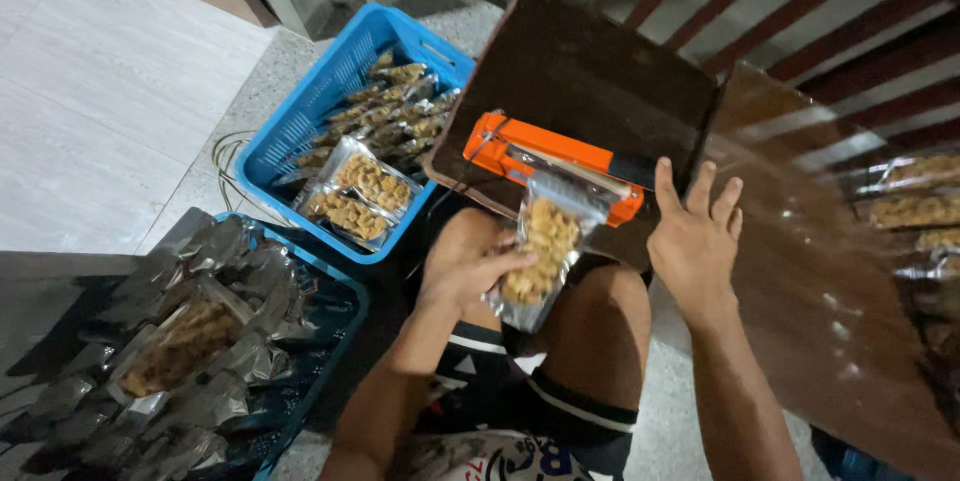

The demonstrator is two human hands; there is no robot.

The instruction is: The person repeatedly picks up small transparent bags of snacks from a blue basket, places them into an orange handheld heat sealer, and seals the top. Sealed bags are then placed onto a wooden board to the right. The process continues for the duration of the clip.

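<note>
My left hand point(465, 263) grips a clear-fronted silver pouch of golden snack pieces point(541, 246), whose top edge lies in the jaw of an orange heat sealer point(545, 156). The sealer rests on a dark wooden stool point(590, 71). My right hand point(693, 241) is spread flat, fingers apart, beside the sealer's right end, its index finger by the black tip. My knees show below the stool.
A blue crate point(290, 126) at the left holds several filled pouches. A nearer blue crate point(300, 411) is heaped with silver pouches. A brown table point(820, 271) at the right carries more pouches at its far edge. Cables lie on the tiled floor by the crates.
</note>
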